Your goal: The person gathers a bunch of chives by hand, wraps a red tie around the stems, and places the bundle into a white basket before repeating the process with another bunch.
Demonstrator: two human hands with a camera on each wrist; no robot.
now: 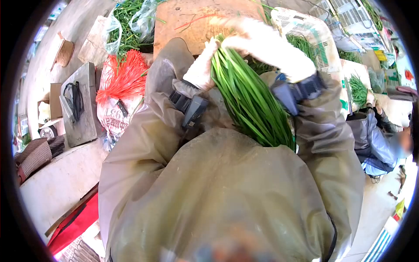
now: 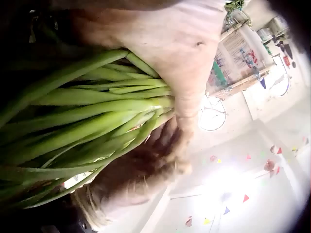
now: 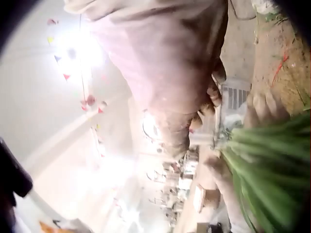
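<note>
In the head view a thick bunch of garlic chives (image 1: 251, 96), long and flat-leaved, slants across the lap with its leaf ends toward the body. My left hand (image 1: 201, 67) grips its upper end; in the left wrist view the thumb (image 2: 187, 104) lies across the gathered stems. My right hand (image 1: 257, 41) is blurred over the bunch's upper end, beside the left. The right wrist view shows it bent at the fingers and apart from the leaves; I cannot tell whether it holds anything. A thin red strand (image 1: 201, 18) runs over the wooden board toward it.
Red plastic strips (image 1: 124, 76) lie on a white sack at the left. Behind them, more greens (image 1: 131, 22) fill a clear bag. A wooden board (image 1: 174, 13) stands ahead, a white crate (image 1: 321, 39) at the right. Another person (image 1: 375, 135) sits farther right with greens.
</note>
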